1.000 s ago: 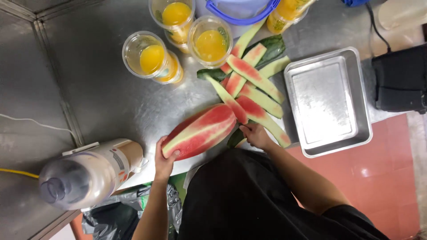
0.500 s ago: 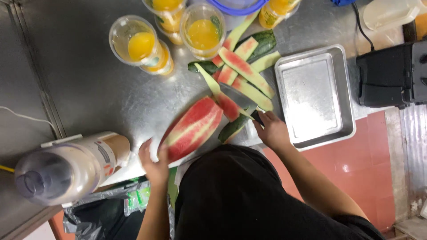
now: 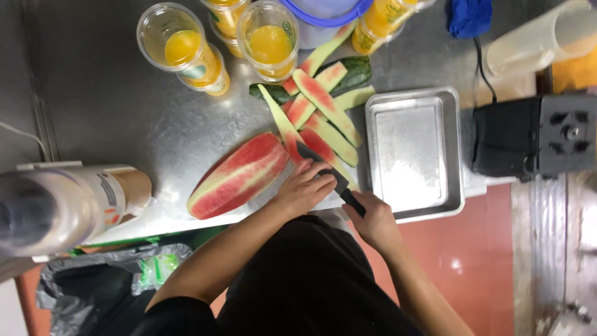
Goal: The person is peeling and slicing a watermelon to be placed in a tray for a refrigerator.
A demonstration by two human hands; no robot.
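Labelled clear cups of orange juice (image 3: 183,50) stand at the far edge of the steel worktop (image 3: 124,118). Peeled watermelon wedge (image 3: 239,174) lies centre, beside rind strips (image 3: 326,106). Left hand (image 3: 305,186) presses the knife (image 3: 326,174); right hand (image 3: 373,218) grips its handle. Empty tray (image 3: 413,152) alongside.

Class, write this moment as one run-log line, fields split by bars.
left hand on knife blade | right hand grips knife handle | peeled watermelon beside left hand | rind strips behind | metal tray right
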